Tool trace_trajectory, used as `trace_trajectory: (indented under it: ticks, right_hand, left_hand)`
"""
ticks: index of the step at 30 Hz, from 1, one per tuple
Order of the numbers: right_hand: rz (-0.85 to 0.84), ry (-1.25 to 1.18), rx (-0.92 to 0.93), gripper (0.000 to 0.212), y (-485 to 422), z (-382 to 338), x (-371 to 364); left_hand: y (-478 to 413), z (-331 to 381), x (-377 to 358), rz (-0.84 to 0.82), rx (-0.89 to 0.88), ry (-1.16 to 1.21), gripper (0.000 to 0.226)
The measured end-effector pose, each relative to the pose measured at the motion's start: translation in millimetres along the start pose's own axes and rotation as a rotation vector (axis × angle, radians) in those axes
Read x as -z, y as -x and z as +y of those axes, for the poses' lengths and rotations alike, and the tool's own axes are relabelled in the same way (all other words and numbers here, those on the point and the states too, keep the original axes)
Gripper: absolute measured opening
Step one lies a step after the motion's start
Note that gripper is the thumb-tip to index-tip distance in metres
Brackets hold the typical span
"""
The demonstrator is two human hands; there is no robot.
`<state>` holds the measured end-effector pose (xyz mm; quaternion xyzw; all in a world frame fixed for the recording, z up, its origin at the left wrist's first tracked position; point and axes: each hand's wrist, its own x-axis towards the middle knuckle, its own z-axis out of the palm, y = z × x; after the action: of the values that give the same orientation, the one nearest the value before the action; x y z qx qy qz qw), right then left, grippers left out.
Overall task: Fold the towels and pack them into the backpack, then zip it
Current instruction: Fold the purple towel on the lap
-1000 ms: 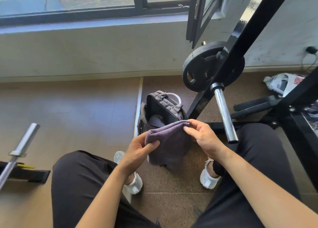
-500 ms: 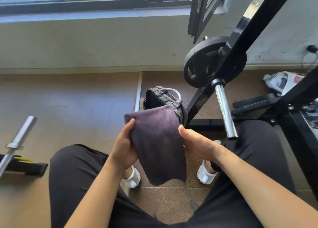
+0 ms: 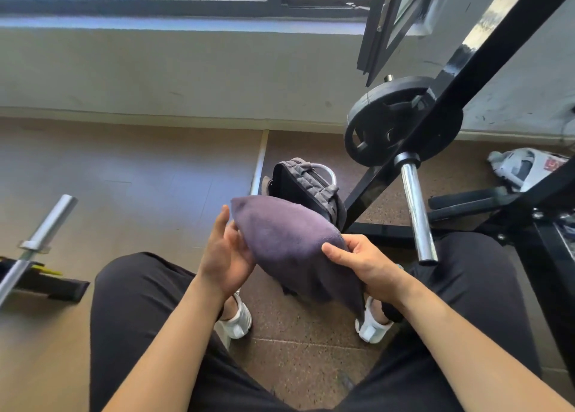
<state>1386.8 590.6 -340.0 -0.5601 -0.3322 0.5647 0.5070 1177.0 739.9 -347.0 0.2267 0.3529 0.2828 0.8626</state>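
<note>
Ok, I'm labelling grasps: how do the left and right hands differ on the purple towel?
The left hand has straight fingers and lays its palm against the purple towel; the right hand curls round it, thumb on top. The left hand is at the towel's left edge, the right hand at its right edge. Both touch the same towel, held up in front of the backpack.

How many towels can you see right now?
1: a purple towel, gripped by the right hand, the left hand open at its other edge, in front of the backpack. More may be hidden inside it.
</note>
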Motion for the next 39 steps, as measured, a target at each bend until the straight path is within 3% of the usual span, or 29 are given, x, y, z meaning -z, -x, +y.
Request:
trace_trajectory:
  ticks: [3,6,9,15,17,19,23,28,31,33,37,39]
  right_hand:
    - [0.021,-0.254,-0.026,0.036,2,-5,4]
    - [0.099,-0.3,-0.019,0.026,-2,-4,7]
    - [0.202,-0.103,-0.011,0.024,-5,1,7]
    - [0.423,0.343,0.029,0.004,-9,13,10]
    - [0.476,0.428,0.082,0.021,-12,14,16]
    - [0.44,0.449,0.109,0.042,-12,10,24]
    - [0.264,0.165,0.128,0.024,-10,3,25]
    - [0.234,-0.071,0.089,0.035,-7,0,21]
    - [0.228,-0.126,0.067,0.033,-6,-3,18]
    - [0.199,-0.105,0.045,0.037,-5,-3,17]
    - [0.15,0.076,0.016,0.052,-8,1,18]
    - [0.128,0.134,-0.015,0.064,-9,3,19]
  left_hand:
    - [4,-13,-5,-0.093,0.087,-0.188,0.063]
    - [5,-31,-13,-0.118,0.093,-0.486,0.038]
    - [1,-38,-13,0.008,-0.081,-0.559,0.023]
    - [-4,-41,-6,0.001,-0.495,-0.927,0.01]
    - [-4,-39,-6,0.053,-0.651,-1.127,0.016]
    - [-4,-33,-4,0.018,-0.736,-1.158,0.021]
    - [0,-26,-3,-0.102,-0.643,-0.944,0.024]
    - [7,-26,-8,-0.154,-0.456,-0.787,0.033]
    - [7,-26,-8,-0.172,-0.319,-0.775,0.057]
    - [5,-27,-6,-0.181,-0.252,-0.79,0.07]
    - [0,-28,-4,-0.171,-0.171,-0.734,0.069]
    - [-1,-28,-2,-0.143,-0.123,-0.717,0.08]
